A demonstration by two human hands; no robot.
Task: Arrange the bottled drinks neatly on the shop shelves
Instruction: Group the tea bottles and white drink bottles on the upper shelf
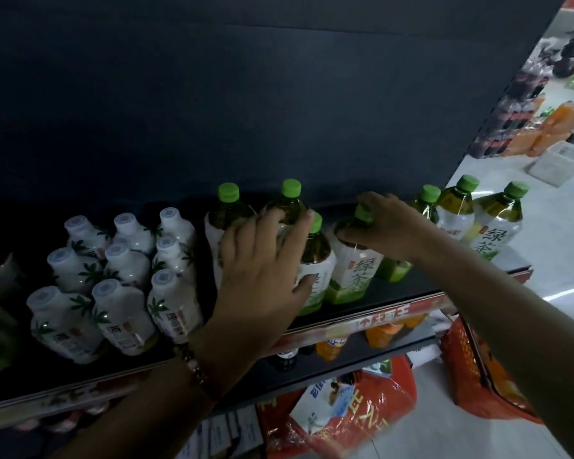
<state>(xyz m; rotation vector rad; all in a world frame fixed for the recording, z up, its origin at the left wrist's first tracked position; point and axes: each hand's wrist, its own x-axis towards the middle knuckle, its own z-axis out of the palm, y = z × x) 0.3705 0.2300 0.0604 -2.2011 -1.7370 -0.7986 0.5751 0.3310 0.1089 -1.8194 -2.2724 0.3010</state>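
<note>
Green tea bottles (pixel 352 260) at frame centre look full, heavy, slick; right hand (pixel 383 223) grips one's neck, left hand (pixel 262 263) presses spread fingers on another.

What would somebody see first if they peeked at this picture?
Probably the two hands reaching in from the bottom: the left hand spread over a green tea bottle, the right hand gripping the neck of the next green tea bottle. After that, the cluster of white bottles on the left of the dark shelf, and the red bags on the floor.
</note>
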